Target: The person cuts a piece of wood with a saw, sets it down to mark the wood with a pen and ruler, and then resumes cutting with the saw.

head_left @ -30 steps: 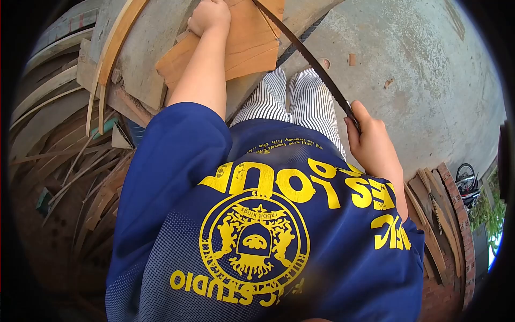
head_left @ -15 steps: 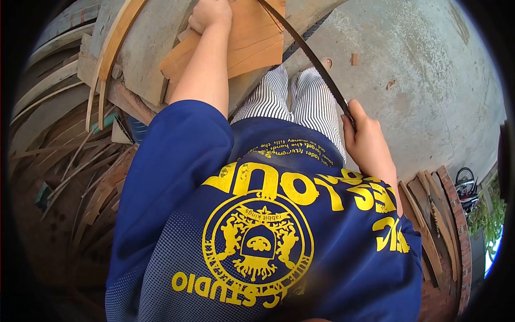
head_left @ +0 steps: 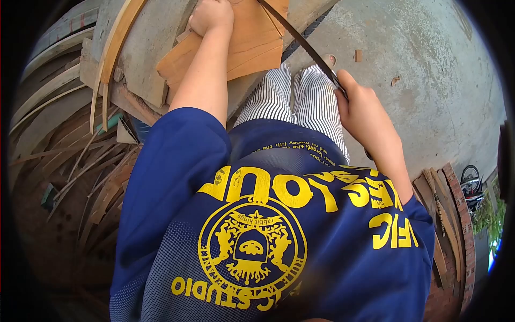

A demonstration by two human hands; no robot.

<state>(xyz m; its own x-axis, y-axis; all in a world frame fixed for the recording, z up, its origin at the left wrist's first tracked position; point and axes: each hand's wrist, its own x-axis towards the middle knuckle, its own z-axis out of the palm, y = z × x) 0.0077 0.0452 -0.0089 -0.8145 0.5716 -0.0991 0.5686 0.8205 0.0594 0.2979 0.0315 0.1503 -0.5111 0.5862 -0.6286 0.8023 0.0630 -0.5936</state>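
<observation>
My right hand (head_left: 362, 102) is closed around the near end of a handsaw (head_left: 303, 43), whose long dark blade runs up and left to the top edge of the view. Its far part passes beside a flat orange-brown wooden board (head_left: 252, 51) with curved and straight lines on it; whether it sits in a cut I cannot tell. My left hand (head_left: 212, 16) is closed in a fist over the board's upper left, and what its fingers grip is hidden. Under the board is a larger grey wooden surface (head_left: 150, 48).
A curved wooden strip (head_left: 115, 43) leans at the upper left, above a heap of offcuts (head_left: 102, 198). Long planks (head_left: 448, 225) lie by a brick edge (head_left: 461, 214) at right, with a motorbike (head_left: 472, 185) beyond. A small brown block (head_left: 358, 56) lies on the concrete floor (head_left: 418, 80).
My right hand has moved forward and slightly left, pushing the saw up the view, so less of its blade shows. My left hand has stayed nearly still on the board.
</observation>
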